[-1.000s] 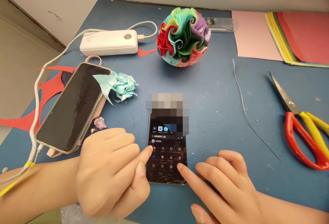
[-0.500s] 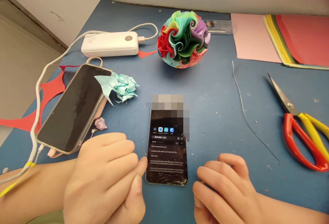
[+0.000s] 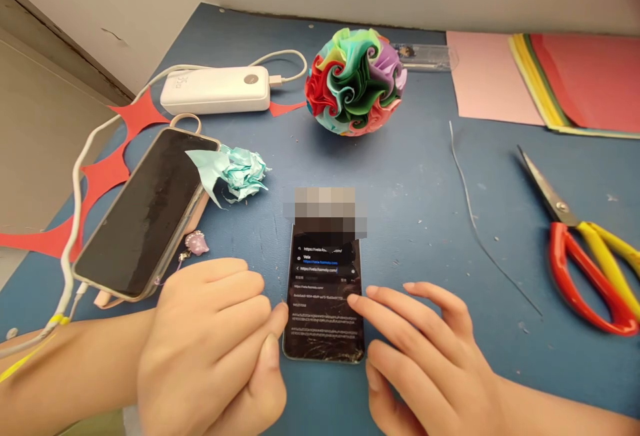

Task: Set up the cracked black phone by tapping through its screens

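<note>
Lying flat on the blue table [image 3: 410, 176], a smartphone with a cracked, lit screen [image 3: 324, 296], long axis running away from the body, bottom edge toward the wrists. Flanked on both sides: left hand [image 3: 215, 343] just beside the left lower edge, fingers loosely curled, index fingertip and thumb touching or almost touching the phone's side, nothing clasped inside. Right hand [image 3: 425, 349] on the other side, spread open and empty, index finger stretched out with its tip over the right edge of the screen near the middle; contact with the glass likely, but not sure from this angle. Of the two, the right hand judged nearer to the text lines on the display, which lie just left and up from that fingertip. Further left, a second phone in a clear case [image 3: 145, 213], dark screen, tilted, with a white cable [image 3: 75, 189] leading to a white power bank [image 3: 215, 89]. Between the two phones, a crumpled piece of mint paper [image 3: 237, 173]. Behind, a multicolour folded paper ball [image 3: 355, 83]; at far right, red and yellow scissors [image 3: 585, 256] and a stack of coloured paper sheets [image 3: 565, 79], well apart from both hands. Red paper offcuts [image 3: 107, 169] under the cable at left.
</note>
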The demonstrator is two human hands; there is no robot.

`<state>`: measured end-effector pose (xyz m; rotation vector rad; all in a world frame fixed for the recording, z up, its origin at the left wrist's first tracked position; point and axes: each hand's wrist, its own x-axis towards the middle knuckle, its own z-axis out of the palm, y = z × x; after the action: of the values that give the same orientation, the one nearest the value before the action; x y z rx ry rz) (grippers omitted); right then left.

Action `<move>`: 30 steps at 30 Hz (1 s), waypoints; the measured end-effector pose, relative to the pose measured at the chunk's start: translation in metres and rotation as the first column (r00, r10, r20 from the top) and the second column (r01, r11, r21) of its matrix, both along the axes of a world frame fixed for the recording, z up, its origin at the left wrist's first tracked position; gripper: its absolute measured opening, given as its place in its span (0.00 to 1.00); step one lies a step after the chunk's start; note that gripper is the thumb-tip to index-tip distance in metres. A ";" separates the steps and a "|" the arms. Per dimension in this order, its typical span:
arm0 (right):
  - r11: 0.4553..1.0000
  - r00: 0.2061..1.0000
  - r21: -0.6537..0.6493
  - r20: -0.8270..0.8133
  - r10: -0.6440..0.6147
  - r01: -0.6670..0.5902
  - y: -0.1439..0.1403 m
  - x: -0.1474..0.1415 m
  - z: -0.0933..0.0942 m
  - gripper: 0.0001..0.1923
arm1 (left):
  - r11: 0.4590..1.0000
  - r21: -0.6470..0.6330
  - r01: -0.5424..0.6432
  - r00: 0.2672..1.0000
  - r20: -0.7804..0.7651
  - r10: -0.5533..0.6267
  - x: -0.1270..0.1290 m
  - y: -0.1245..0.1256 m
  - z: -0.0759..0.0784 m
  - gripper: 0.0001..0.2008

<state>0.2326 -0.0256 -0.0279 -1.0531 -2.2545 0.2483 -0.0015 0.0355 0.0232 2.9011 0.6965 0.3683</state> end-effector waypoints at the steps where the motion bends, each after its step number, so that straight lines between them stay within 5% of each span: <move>1: 1.000 1.000 -0.011 -0.001 -0.016 0.016 0.000 0.000 0.000 0.06 | 1.000 0.002 -0.007 1.000 0.004 0.007 0.000 0.001 0.000 0.11; 6: 0.997 0.998 -0.038 0.013 -0.069 0.070 0.007 -0.001 0.004 0.06 | 1.000 -0.007 0.022 1.000 0.006 -0.022 -0.001 0.001 0.000 0.11; 25: 0.990 0.990 -0.138 0.136 0.042 -0.023 0.020 0.001 0.003 0.07 | 0.997 0.029 -0.072 0.987 0.147 0.067 -0.006 -0.004 -0.022 0.09; 30: 0.994 0.999 -0.106 0.035 0.017 -0.014 0.018 -0.001 -0.003 0.06 | 0.984 0.082 -0.157 0.959 0.249 0.133 -0.001 -0.006 -0.029 0.09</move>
<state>0.2318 -0.0077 -0.0305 -1.1028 -2.3035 0.3622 -0.0029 0.0300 -0.0056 2.8329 0.8737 0.7832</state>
